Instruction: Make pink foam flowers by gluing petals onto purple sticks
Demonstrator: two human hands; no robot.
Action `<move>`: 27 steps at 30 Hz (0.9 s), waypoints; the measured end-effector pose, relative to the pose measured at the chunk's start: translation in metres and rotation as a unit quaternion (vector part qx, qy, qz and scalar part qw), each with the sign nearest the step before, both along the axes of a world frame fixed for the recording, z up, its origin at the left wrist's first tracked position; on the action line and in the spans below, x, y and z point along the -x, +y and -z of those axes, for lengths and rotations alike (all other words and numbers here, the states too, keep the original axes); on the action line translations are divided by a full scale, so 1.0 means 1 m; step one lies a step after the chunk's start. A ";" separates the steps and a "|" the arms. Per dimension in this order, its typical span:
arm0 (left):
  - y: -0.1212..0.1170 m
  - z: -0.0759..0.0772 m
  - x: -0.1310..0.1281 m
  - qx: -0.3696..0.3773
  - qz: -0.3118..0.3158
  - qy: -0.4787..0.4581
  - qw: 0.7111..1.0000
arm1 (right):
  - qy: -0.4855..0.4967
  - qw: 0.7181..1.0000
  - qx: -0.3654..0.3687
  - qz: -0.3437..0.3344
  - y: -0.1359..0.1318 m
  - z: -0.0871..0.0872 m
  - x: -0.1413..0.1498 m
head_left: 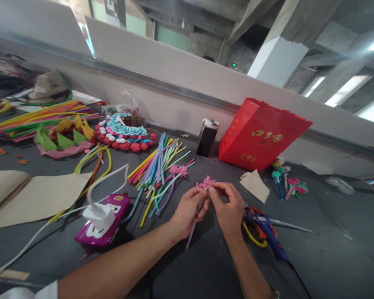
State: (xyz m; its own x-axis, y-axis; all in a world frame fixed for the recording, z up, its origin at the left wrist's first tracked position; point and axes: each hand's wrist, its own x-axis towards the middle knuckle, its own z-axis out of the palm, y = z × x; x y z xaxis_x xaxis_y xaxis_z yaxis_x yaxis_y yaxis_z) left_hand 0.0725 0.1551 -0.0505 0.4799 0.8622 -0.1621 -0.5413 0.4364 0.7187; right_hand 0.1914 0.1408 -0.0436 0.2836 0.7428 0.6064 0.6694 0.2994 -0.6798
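Note:
Between my two hands is a pink pipe-cleaner flower [206,182] on a pale purple stem [190,236] that slants down toward me. My left hand [191,209] is closed around the stem just under the petals. My right hand [229,205] pinches the right side of the flower with thumb and forefinger. Beyond my left hand lies a pile of colourful pipe cleaners [162,162], with another pink flower [178,170] at its right edge. Right beside my right hand rests a blue hot glue gun [268,234] on the dark table.
A purple power strip [104,224] with a white plug and cable is at left, near a sheet of brown paper [59,191]. Further back stand a bottle [207,139] and a red paper bag [258,135]. Finished flowers [294,187] and paper scraps [255,185] lie at right.

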 end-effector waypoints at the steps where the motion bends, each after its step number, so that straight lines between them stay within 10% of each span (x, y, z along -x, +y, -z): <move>1: 0.000 0.000 0.000 -0.001 0.000 0.000 1.000 | -0.001 1.000 0.001 0.001 0.000 0.000 0.000; 27: -0.001 -0.002 0.000 0.004 0.003 0.009 1.000 | -0.012 1.000 0.007 0.004 0.001 -0.001 0.001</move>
